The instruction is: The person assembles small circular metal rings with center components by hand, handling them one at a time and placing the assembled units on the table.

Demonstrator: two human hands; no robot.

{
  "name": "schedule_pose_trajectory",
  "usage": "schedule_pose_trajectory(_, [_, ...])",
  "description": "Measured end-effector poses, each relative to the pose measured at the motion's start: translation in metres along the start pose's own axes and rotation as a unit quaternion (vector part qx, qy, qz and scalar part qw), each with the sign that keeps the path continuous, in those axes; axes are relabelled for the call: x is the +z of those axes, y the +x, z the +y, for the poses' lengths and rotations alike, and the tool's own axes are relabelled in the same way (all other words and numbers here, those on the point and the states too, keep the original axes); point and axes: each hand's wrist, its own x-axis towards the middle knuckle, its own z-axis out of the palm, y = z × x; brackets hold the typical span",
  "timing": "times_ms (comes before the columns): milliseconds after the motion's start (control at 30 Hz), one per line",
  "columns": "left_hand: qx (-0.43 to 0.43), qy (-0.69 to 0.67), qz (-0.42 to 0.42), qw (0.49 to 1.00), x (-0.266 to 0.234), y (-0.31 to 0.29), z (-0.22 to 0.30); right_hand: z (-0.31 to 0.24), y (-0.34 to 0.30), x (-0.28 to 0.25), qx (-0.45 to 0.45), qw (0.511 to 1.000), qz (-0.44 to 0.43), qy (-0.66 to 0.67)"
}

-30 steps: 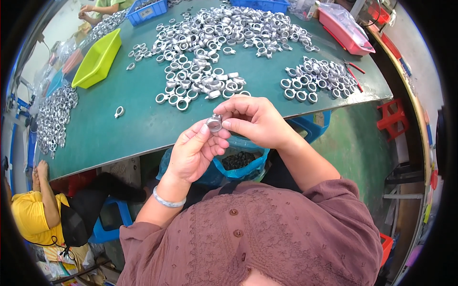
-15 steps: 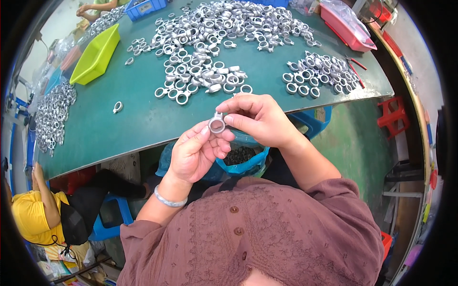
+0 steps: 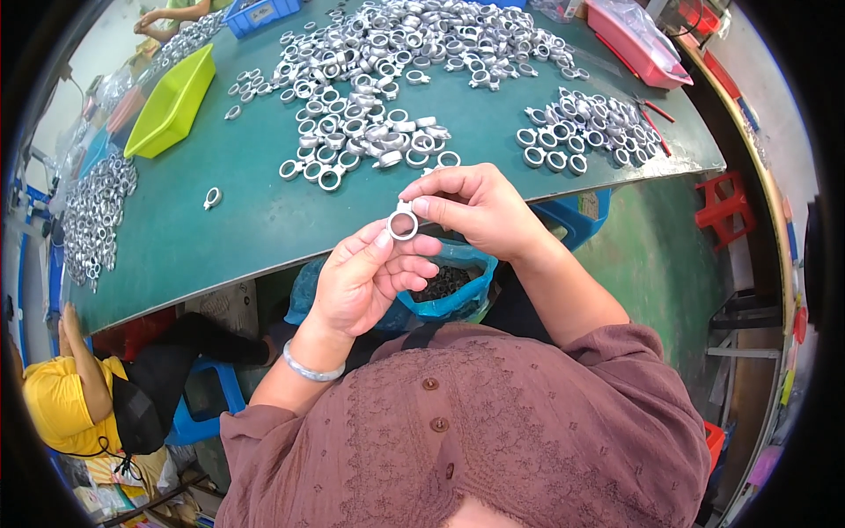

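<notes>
Between my hands is one grey metal ring clamp with a small lug on top, held just off the table's near edge. My left hand pinches its left rim between thumb and fingers. The thumb and index finger of my right hand are closed on the lug at the top. Below the hands hangs a blue plastic bag with small dark pieces inside. A large heap of the same ring clamps lies beyond on the green table, and a smaller pile lies to the right.
One loose ring clamp lies at left, near another pile. A yellow-green bin, a blue bin and a pink bin stand around the table. Red-handled pliers lie right. A person in yellow sits at lower left.
The ring clamp has turned slightly in my fingers, so its round opening faces me more squarely. My right hand has risen a little. The table scene has shifted slightly left and up.
</notes>
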Motion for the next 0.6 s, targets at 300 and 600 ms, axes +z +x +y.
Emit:
schedule_pose_trajectory(300, [0.001, -0.044, -0.012, 0.999, -0.0047, 0.0022, -0.0036, -0.0022, -0.0021, 0.0014, -0.01, 1.0, 0.006, 0.025])
schedule_pose_trajectory(600, [0.0, -0.065, -0.03, 0.997, -0.0071, 0.0023, -0.0049, -0.0078, -0.0059, 0.0031, -0.048, 0.999, -0.011, -0.012])
